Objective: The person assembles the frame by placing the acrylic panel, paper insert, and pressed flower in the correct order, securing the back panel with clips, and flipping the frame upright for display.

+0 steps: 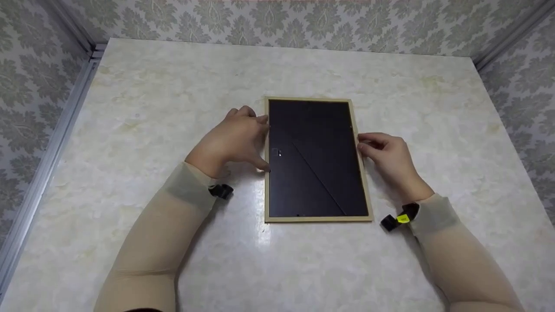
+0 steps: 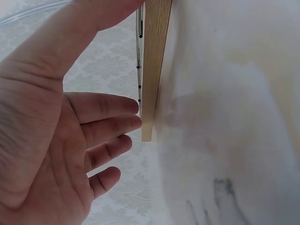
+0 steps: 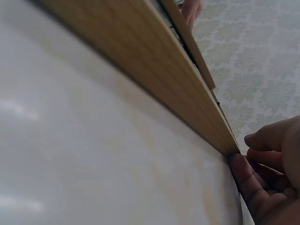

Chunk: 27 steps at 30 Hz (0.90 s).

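Observation:
A picture frame (image 1: 318, 160) lies back side up on the table, with a black backing and a light wooden rim. My left hand (image 1: 236, 136) is at its left side, thumb and fingers spread apart, tips touching the rim. In the left wrist view the fingers (image 2: 110, 105) are loosely extended beside the wooden edge. My right hand (image 1: 388, 158) is at the right side, thumb and forefinger close together on the rim. The right wrist view shows the right fingers (image 3: 262, 171) bent at the wooden side; part of their contact is hidden.
The pale marbled table (image 1: 173, 73) spreads around the frame on all sides. Patterned wall panels (image 1: 295, 24) stand behind and at both sides, with a metal rail (image 1: 56, 143) along the left edge. Each wrist wears a small black camera (image 1: 221, 190).

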{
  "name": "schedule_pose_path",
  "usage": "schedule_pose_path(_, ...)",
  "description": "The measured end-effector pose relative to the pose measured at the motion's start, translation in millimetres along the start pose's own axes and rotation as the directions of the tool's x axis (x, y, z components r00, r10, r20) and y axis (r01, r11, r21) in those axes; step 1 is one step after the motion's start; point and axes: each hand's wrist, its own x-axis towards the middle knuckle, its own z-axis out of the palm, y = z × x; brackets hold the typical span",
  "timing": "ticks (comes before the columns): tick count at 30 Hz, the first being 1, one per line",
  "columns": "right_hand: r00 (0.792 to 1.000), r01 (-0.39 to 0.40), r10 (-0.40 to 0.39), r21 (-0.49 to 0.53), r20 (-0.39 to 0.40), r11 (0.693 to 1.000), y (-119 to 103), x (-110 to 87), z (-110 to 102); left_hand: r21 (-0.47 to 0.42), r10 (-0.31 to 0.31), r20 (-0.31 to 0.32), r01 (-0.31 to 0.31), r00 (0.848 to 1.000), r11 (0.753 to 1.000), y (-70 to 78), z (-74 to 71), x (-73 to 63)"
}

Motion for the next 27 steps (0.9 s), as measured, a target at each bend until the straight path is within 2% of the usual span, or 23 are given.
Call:
schedule_pose_path(5,1.0,0.0,0.0,0.0,-0.012,1.0,2.2,0.8,0.3,0.081,0.04,-0.054,-0.035,0.998,0.996,3.7,-1.4,-0.7)
schedule_pose_path(9,1.0,0.011,-0.011,0.005,-0.02,1.0,3.6,0.4,0.6,0.085,0.056,-0.083,-0.049,0.995,0.995,5.5,-0.6,-2.0)
schedule_pose_path(16,1.0,-0.031,0.031,0.091,-0.001,0.995,0.7,-2.8,0.8,0.067,0.004,-0.036,-0.002,0.999,0.998,8.4,-0.5,-1.7)
schedule_pose_path(21,0.999,-0.037,0.038,0.084,-0.01,0.996,-0.4,-3.0,1.3,0.059,-0.038,0.0,0.038,0.999,0.998,11.1,-1.7,-0.4)
schedule_pose_path(27,0.999,-0.05,0.052,0.104,-0.017,0.993,-0.7,-3.0,2.0,0.034,-0.064,-0.015,0.065,0.998,0.997,14.6,-0.9,-1.3)
